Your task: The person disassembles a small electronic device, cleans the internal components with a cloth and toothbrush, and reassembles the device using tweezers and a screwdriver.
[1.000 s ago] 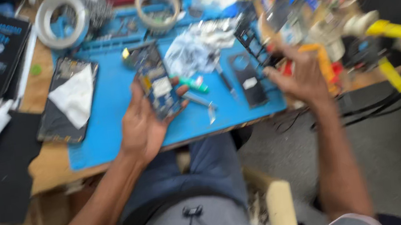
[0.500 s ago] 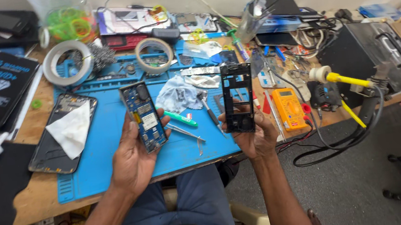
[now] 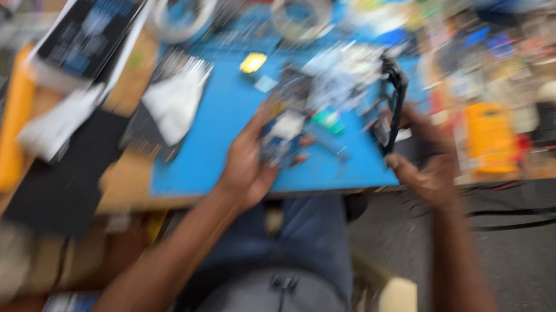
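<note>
While blurred, left hand cradling opened phone, right hand gripping black frame

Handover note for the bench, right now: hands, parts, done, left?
Left hand: holds an opened phone body, board side up, over the blue mat.
Right hand: holds a black phone frame edge-on at the mat's right edge.
Nearby: two tape rolls at the back, orange meter to the right.
Done: the two parts are apart.
Left: not joined yet. The frame is blurred, so finer detail cannot be told.
</note>
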